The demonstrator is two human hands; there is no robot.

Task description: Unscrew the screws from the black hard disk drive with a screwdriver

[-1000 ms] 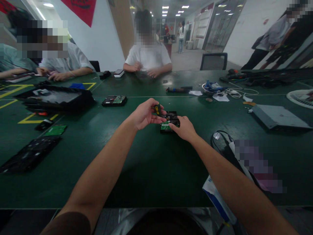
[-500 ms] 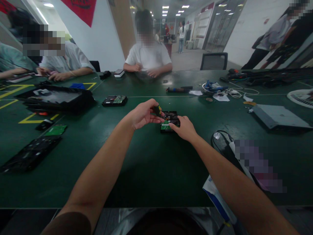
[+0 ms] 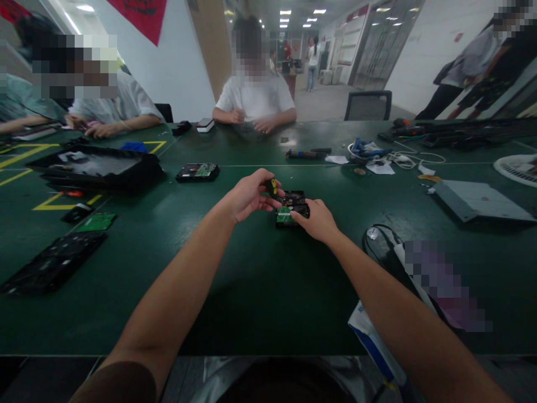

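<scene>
A hard drive (image 3: 295, 201) with a green circuit board lies on the dark green table (image 3: 268, 291) in front of me. My left hand (image 3: 254, 196) is closed around a short black and yellow screwdriver (image 3: 273, 188), held over the drive's left side. The screwdriver's tip is hidden by my fingers. My right hand (image 3: 316, 220) grips the drive's right edge, with the thumb on its near part and the fingers along the far side.
Another hard drive (image 3: 197, 172) lies back left, near a black tray (image 3: 96, 168). A green circuit board (image 3: 96, 222) and a black panel (image 3: 54, 262) are at left. A grey metal box (image 3: 482, 202) and a cable (image 3: 380, 228) are at right. A person sits opposite.
My left hand has turned the screwdriver slightly, and its fingers are curled a little more. My right hand and the hard drive stay in place.
</scene>
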